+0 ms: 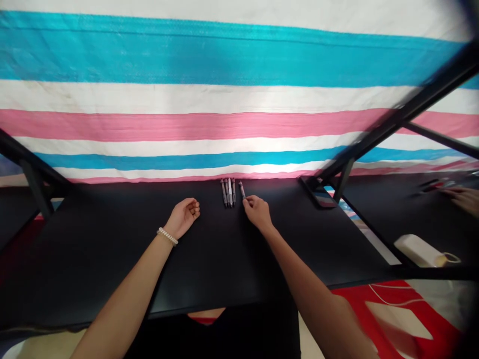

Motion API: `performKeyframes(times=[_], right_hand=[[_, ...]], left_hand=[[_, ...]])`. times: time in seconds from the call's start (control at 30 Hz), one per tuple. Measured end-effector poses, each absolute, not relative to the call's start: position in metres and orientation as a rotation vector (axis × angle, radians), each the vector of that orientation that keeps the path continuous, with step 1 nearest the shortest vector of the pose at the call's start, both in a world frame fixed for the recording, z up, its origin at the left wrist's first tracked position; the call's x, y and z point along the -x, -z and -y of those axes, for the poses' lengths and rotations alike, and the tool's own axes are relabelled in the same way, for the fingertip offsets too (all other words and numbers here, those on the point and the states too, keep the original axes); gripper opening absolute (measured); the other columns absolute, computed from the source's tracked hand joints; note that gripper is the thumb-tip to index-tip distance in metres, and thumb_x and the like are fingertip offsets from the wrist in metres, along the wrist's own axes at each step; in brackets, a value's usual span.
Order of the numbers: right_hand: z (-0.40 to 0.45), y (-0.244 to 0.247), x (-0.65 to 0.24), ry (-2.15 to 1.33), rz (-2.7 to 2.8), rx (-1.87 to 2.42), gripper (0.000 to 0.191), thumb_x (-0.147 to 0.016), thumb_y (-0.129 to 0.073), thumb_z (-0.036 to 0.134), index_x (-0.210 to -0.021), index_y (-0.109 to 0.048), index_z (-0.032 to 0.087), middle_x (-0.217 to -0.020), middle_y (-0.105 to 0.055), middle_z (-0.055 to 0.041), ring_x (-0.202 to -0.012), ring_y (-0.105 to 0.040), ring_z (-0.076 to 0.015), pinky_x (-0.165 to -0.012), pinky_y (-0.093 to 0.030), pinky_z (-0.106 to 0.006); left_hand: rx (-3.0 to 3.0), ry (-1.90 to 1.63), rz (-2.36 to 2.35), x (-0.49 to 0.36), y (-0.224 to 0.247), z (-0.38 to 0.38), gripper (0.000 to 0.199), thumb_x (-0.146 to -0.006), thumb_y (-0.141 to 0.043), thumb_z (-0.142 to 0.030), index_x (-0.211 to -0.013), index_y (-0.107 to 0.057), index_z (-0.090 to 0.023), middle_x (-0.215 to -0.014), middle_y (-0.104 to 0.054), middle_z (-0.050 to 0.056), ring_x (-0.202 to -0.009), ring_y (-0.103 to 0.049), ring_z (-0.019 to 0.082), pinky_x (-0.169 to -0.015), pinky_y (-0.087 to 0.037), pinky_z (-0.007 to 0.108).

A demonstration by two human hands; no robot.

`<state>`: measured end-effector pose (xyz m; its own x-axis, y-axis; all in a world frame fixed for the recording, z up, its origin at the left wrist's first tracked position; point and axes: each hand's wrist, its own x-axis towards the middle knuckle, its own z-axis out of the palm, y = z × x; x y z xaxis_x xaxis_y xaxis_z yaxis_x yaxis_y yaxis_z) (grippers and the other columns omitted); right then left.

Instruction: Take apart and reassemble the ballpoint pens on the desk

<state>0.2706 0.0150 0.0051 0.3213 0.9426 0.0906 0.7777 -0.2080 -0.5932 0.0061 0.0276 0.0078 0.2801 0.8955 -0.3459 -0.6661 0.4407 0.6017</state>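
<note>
A pen (242, 189) is pinched between the thumb and fingers of my right hand (257, 210), its far end pointing away from me. Just left of it, several pens (229, 193) lie side by side in a row on the black table (220, 259); one has a white barrel, the others look greyish and patterned. My left hand (183, 217) rests on the table left of the row, apart from the pens. Its fingers are loosely curled with nothing seen in them. A pale coiled band (167, 236) circles the left wrist.
Striped cloth (209, 99) hangs behind the table. A dark phone (319, 192) lies at the right, beside a black metal frame (377, 127). On the neighbouring table are a white box-like object (419, 251) and another person's hand (464, 199).
</note>
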Motion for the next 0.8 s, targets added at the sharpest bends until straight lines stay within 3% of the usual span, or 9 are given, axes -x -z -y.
performKeyframes(times=[0.8], right_hand=[[-0.029, -0.009, -0.243, -0.286, 1.630, 2.211, 0.032, -0.095, -0.048, 0.034, -0.114, -0.069, 0.019, -0.099, -0.076, -0.0089, -0.097, -0.069, -0.0242, -0.083, -0.048, -0.030]], left_hand=[[-0.351, -1.071, -0.716, -0.004, -0.007, -0.029, 0.011, -0.076, -0.069, -0.017, -0.070, -0.061, -0.011, -0.068, -0.060, 0.003, -0.059, -0.055, 0.008, -0.057, -0.048, 0.020]])
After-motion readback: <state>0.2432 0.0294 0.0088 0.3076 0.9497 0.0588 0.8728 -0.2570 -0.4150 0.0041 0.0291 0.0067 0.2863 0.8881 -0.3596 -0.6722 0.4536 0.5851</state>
